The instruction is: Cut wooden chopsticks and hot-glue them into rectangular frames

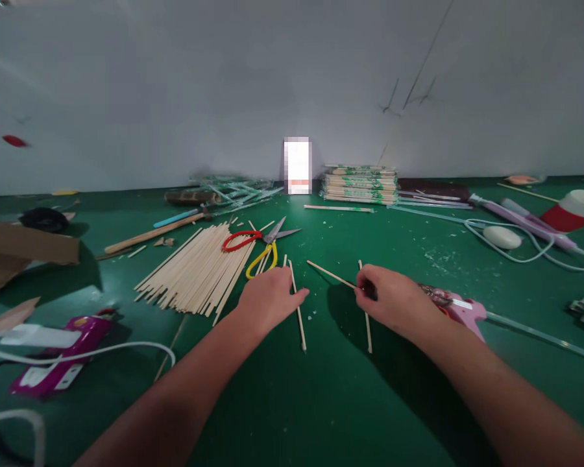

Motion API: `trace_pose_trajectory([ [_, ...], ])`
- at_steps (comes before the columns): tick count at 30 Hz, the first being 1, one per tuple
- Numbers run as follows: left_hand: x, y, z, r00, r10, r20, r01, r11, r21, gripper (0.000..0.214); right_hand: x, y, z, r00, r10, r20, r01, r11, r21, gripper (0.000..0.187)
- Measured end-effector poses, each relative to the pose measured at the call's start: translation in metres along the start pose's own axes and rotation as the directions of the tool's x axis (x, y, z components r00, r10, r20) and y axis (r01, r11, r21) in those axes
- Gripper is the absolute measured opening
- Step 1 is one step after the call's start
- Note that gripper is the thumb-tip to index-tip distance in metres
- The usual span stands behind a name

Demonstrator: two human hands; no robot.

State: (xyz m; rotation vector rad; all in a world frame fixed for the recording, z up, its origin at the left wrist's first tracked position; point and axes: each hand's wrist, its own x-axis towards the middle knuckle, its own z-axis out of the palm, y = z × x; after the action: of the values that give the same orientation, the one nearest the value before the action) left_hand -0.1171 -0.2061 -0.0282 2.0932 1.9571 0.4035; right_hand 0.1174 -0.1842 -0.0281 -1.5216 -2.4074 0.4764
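My right hand (pixel 392 295) pinches a thin wooden chopstick (pixel 331 274) that slants up to the left. Under that hand, a second chopstick (pixel 368 331) lies on the green table, partly covered. My left hand (pixel 270 295) rests low over the table, its thumb stretched out to the right across another chopstick (pixel 299 318); its other fingers are mostly hidden. Just beyond the left hand lie scissors (pixel 270 240) with red and yellow handles, blades apart. A fanned pile of loose chopsticks (pixel 194 272) spreads to the left.
Wrapped chopsticks (pixel 361 185) are stacked by the wall, right of a bright, blurred upright panel (pixel 298 165). A pink glue gun (pixel 467 314) lies beside my right wrist. A purple device (pixel 63 357) with cables, cardboard (pixel 29 250) and a red-and-white cup (pixel 577 211) stand at the sides.
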Motion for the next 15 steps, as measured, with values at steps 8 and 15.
trace_pose_trajectory([
  [8, 0.003, 0.012, -0.003, 0.993, -0.052, 0.107, 0.018, 0.953, 0.302, 0.012, 0.003, -0.009, 0.010, 0.996, -0.003, 0.088, 0.010, 0.997, -0.076, 0.009],
  [15, 0.004, 0.014, -0.012, 0.981, -0.157, 0.116, 0.156, 0.988, 0.025, 0.009, 0.008, -0.009, 0.015, 0.995, 0.023, 0.096, -0.018, 0.998, -0.053, 0.011],
])
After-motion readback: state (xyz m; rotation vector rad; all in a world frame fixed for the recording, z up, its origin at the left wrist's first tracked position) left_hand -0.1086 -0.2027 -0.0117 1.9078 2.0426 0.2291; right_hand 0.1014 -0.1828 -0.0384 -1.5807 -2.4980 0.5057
